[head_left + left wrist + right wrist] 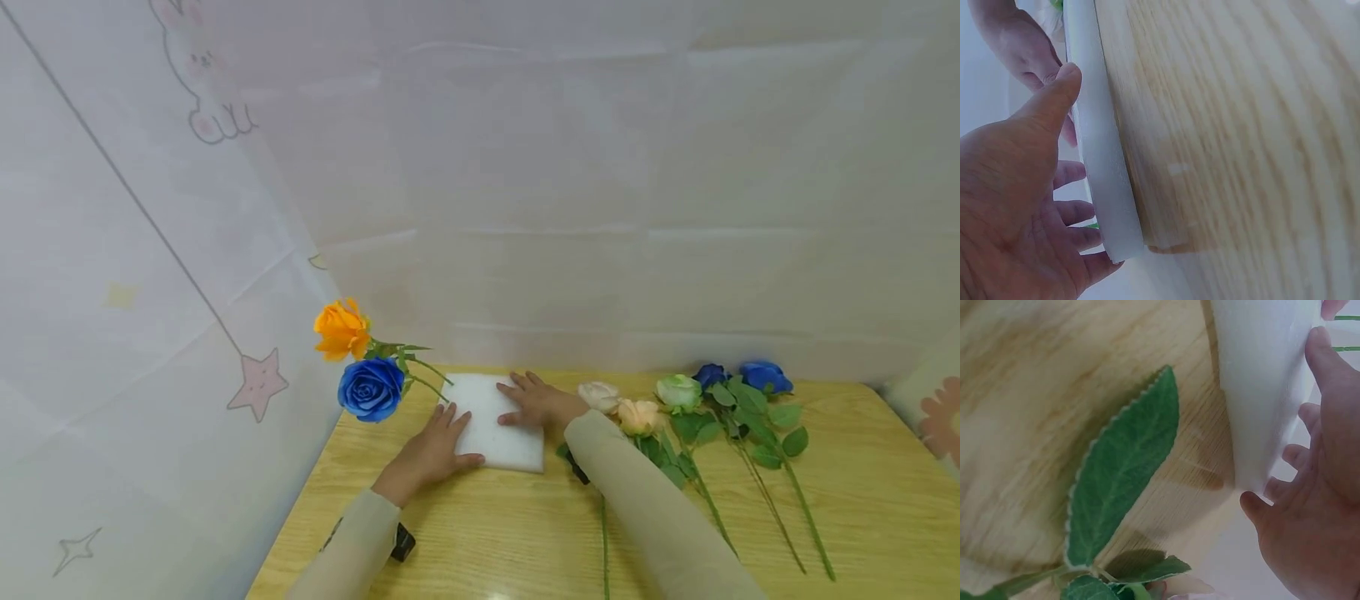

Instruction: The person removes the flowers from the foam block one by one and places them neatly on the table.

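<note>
A white foam block [517, 452] lies flat on the wooden table; its thick side [1110, 162] faces the left wrist camera. My left hand [429, 454] rests on its left part, fingers spread and thumb along the front edge. On the right part lies my right hand [542, 405], its fingers extended over the top. An orange flower [342, 330] and a blue rose [371, 389] lean out leftward, their stems reaching the block's left rear side. Whether the stems are stuck into the foam cannot be told. Neither hand touches these flowers.
To the right lie several loose flowers: a peach rose [639, 417], a pale white one [598, 395], a green-white one [679, 392] and blue ones [766, 377]. A green leaf [1125, 469] is near my right wrist. A patterned cloth wall [525, 250] stands behind the table.
</note>
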Action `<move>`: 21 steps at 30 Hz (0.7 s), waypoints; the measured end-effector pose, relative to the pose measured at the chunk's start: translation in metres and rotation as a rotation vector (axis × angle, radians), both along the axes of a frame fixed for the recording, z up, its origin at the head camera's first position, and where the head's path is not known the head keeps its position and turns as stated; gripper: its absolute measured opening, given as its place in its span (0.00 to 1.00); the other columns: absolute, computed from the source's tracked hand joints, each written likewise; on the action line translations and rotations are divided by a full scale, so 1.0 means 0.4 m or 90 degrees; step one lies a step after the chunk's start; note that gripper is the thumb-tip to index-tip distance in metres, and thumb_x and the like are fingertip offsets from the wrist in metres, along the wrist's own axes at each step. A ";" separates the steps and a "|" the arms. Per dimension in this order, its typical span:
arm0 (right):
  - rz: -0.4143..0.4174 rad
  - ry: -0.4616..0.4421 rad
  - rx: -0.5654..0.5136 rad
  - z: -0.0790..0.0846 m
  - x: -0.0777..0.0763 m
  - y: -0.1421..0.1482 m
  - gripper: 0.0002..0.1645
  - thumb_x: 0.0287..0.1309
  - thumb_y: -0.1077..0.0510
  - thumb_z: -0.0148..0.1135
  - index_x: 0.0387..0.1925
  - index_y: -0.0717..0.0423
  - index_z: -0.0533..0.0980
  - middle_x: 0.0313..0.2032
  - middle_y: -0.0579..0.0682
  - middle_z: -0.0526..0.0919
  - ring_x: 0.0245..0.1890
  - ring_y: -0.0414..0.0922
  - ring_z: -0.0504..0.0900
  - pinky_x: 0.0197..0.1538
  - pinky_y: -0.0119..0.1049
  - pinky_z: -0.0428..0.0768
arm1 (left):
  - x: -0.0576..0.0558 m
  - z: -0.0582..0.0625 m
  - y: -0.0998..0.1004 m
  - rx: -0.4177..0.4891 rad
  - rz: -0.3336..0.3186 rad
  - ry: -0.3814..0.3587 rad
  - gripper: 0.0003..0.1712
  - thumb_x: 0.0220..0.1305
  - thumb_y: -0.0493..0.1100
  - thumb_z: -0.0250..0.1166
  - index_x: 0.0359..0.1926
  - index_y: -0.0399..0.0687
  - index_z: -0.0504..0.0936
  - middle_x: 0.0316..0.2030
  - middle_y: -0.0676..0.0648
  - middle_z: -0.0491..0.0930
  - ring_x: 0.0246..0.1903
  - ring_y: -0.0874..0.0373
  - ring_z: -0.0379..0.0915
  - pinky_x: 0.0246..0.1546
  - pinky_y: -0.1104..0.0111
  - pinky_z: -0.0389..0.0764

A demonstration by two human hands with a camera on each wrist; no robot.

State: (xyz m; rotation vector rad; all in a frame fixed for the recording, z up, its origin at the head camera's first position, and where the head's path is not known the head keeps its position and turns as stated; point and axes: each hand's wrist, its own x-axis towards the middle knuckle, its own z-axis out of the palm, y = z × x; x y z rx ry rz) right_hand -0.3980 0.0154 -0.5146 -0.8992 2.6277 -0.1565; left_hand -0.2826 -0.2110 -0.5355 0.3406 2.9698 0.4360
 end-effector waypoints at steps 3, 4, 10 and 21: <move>-0.004 0.000 0.005 0.000 0.007 -0.001 0.47 0.68 0.25 0.46 0.81 0.36 0.49 0.81 0.50 0.41 0.80 0.58 0.39 0.73 0.66 0.55 | 0.004 0.000 -0.002 -0.009 0.002 0.002 0.53 0.62 0.75 0.60 0.77 0.49 0.63 0.78 0.35 0.52 0.77 0.36 0.44 0.64 0.40 0.69; -0.002 0.001 0.006 -0.001 0.010 -0.001 0.48 0.68 0.25 0.46 0.81 0.36 0.49 0.81 0.50 0.40 0.80 0.58 0.39 0.73 0.66 0.55 | 0.007 -0.001 -0.003 -0.010 0.001 0.002 0.53 0.62 0.75 0.61 0.77 0.49 0.63 0.78 0.35 0.52 0.77 0.36 0.45 0.64 0.40 0.70; 0.005 0.020 0.009 -0.003 0.059 -0.005 0.47 0.69 0.26 0.47 0.81 0.37 0.50 0.81 0.52 0.42 0.80 0.59 0.42 0.73 0.61 0.59 | 0.050 0.002 -0.009 0.003 -0.006 0.009 0.52 0.62 0.74 0.62 0.76 0.47 0.64 0.77 0.34 0.54 0.76 0.35 0.47 0.63 0.39 0.70; 0.048 0.059 0.024 0.007 0.170 0.011 0.48 0.69 0.25 0.44 0.81 0.41 0.52 0.80 0.56 0.46 0.78 0.63 0.47 0.71 0.59 0.64 | 0.156 0.006 0.006 -0.006 -0.024 0.019 0.53 0.62 0.74 0.61 0.75 0.45 0.66 0.75 0.32 0.56 0.75 0.33 0.51 0.61 0.40 0.73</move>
